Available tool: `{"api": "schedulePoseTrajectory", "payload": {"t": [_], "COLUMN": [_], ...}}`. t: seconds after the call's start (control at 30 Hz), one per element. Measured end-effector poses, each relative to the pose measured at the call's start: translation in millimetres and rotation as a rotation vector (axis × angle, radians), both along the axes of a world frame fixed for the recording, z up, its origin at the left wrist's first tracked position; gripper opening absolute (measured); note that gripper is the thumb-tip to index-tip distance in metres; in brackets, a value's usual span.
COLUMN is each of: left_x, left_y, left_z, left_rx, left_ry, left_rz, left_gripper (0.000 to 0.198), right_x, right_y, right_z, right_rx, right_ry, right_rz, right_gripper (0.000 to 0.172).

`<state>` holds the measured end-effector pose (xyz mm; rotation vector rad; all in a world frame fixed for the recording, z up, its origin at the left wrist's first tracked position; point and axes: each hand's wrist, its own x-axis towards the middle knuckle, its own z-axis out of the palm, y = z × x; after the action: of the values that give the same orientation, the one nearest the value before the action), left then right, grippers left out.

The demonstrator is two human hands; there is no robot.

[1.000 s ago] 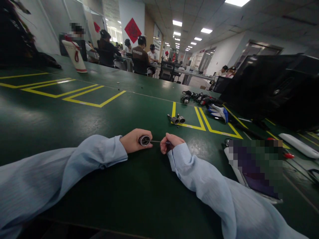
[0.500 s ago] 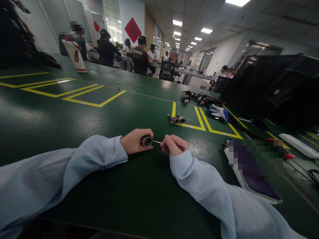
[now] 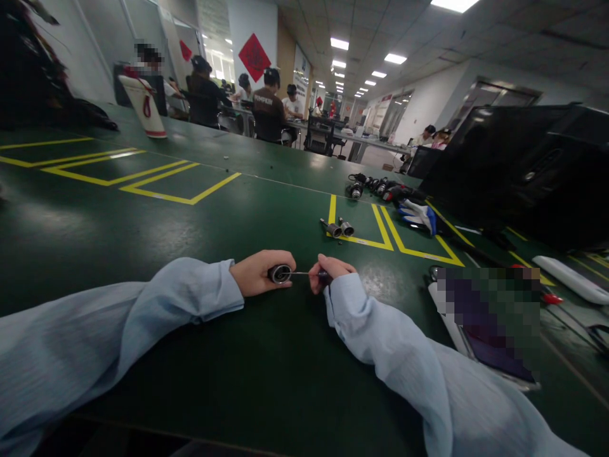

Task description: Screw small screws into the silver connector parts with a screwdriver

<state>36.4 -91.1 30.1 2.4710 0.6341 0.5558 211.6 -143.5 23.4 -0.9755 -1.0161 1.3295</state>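
Observation:
My left hand is wrapped round a dark cylindrical metal connector, its round open end turned towards me. In my right hand is a screwdriver with a thin shaft; fingers cover most of its dark handle. The shaft points left and its tip reaches the connector's open end. Whether the tip touches anything inside is too small to tell. Beyond my hands, two similar metal connectors lie side by side on the green table, across a yellow tape line.
Farther back lie dark cabled parts and a blue-and-white glove. A tablet-like device lies right of my right arm, near a white case. A white cup stands back left. A large black object fills the right. People sit beyond.
My right hand has turned and shifted slightly right. The screwdriver shaft now extends across the connector's open face, where before it ended near the rim. My left hand stays almost in place.

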Motion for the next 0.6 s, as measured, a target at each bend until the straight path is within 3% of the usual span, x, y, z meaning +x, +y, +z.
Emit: {"api": "schedulePoseTrajectory", "payload": {"t": [0.1,0.23,0.33,0.6], "left_x": [0.1,0.5,0.6,-0.2], "left_y": [-0.2,1.1,2.5,2.6], "left_z": [0.1,-0.3,-1.0,-0.9], "left_rx": [0.0,0.024,0.035,0.033], "left_ry": [0.0,0.031,0.047,0.055], "left_rz": [0.007,-0.001,-0.015,-0.063], "left_gripper": [0.01,0.009,0.009,0.009], "right_x": [-1.8,-4.8,-5.0,3.7], "right_y": [-3.0,-9.4,-10.7,2.2], "right_z": [0.9,3.0,5.6,4.3], "right_rx": [0.034,0.174,0.26,-0.024], "right_ry": [-0.029,-0.262,-0.386,-0.054], "right_rz": [-0.048,-0.161,-0.151,0.093], "right_gripper": [0.033,0.035,0.036,0.033]}}
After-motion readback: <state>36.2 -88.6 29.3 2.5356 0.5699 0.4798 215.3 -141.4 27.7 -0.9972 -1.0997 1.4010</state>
